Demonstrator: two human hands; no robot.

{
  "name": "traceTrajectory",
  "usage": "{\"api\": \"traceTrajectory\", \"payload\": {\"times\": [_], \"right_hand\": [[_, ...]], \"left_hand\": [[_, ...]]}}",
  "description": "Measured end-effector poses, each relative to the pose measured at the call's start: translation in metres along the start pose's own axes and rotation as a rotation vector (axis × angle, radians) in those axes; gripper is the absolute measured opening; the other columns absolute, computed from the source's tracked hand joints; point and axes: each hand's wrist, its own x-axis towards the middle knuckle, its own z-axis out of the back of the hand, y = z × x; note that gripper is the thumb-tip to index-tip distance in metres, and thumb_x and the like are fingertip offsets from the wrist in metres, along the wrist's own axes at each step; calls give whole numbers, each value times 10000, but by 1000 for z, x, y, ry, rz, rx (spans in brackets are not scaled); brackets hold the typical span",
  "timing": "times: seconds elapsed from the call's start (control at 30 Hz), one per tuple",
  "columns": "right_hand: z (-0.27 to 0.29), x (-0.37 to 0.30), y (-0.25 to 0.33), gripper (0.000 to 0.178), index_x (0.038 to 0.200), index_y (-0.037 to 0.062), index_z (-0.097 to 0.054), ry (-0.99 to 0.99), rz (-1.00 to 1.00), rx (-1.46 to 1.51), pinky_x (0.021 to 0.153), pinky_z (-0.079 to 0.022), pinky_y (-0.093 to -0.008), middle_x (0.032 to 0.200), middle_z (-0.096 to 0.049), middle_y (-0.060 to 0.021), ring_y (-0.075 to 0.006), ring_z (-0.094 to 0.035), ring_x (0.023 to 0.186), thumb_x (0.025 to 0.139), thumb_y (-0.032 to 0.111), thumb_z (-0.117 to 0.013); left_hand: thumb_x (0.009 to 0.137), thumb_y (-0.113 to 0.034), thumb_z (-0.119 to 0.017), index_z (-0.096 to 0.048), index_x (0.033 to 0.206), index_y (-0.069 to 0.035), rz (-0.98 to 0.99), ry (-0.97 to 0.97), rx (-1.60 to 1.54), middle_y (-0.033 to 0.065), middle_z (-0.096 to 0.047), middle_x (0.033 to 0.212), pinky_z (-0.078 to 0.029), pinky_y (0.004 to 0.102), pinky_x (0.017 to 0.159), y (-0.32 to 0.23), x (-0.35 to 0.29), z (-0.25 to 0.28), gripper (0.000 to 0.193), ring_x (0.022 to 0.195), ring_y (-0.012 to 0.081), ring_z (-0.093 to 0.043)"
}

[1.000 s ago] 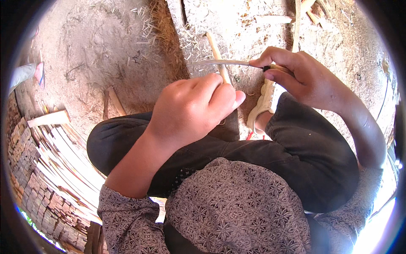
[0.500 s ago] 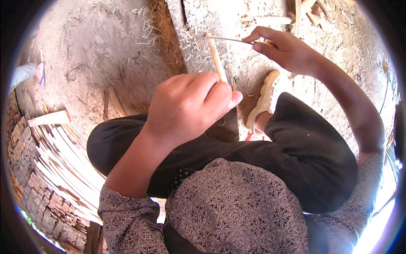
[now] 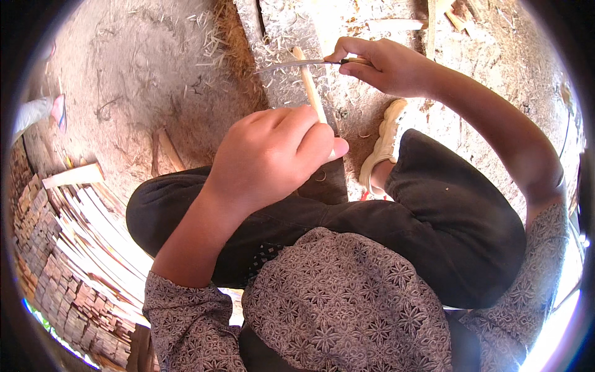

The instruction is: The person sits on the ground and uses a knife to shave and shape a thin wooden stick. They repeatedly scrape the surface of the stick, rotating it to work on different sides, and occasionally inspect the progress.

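A pale wooden stick (image 3: 311, 85) slants up and away from my left hand (image 3: 276, 152), whose fingers are wrapped round its near end. The stick's far end is over a worn wooden plank (image 3: 282, 87) strewn with shavings. My right hand (image 3: 387, 65) grips the handle of a thin curved knife (image 3: 288, 64). The blade points left and crosses the stick close to its far end; whether the edge touches the wood I cannot tell. My left fist hides the near part of the stick.
Curled wood shavings (image 3: 214, 46) lie on the dirt floor left of the plank. Split wood strips (image 3: 93, 235) are stacked at the left. A cream clog (image 3: 387, 139) is on my foot beside the plank. Another person's foot (image 3: 59, 111) shows at the far left.
My right hand has moved left, carrying the knife, so more of the blade now extends past the stick. The left hand and stick have shifted only slightly.
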Motion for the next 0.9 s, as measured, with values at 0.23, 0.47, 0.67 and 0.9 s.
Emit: {"api": "traceTrajectory", "payload": {"times": [0.23, 0.47, 0.67, 0.9], "right_hand": [[-8, 9, -31, 262, 1274, 156, -584, -59, -27, -91, 705, -495, -432, 790, -671, -125, -265, -677, 733, 1081, 329, -546], [7, 8, -59, 280, 1309, 148, -565, -50, -168, -126, 727, -500, -415, 828, -678, -129, -226, -636, 709, 1079, 305, -532], [7, 10, -51, 298, 1374, 182, -536, 34, -268, 31, 637, -516, -366, 845, -669, -101, -175, -621, 669, 1090, 264, -498], [8, -1, -27, 339, 1434, 241, -527, 49, -247, 26, 642, -492, -373, 795, -636, -98, -152, -608, 688, 1098, 250, -486]], "left_hand": [[799, -193, -837, -557, 776, -60, -11, 3, 22, 74, -609, 854, -526, 369, 583, 2, -4, 2, 310, 683, 259, -638], [797, -250, -806, -599, 751, -132, 73, -128, 198, -3, -540, 838, -504, 343, 576, 6, 4, 16, 243, 642, 191, -583], [824, -200, -785, -721, 994, -132, 164, -165, 241, 21, -647, 998, -521, 321, 595, 0, 6, 20, 194, 665, 183, -607], [839, -14, -752, -689, 991, -26, -59, -23, -272, 121, -696, 1069, -590, 350, 746, 8, 0, -13, 165, 893, 260, -708]]}}
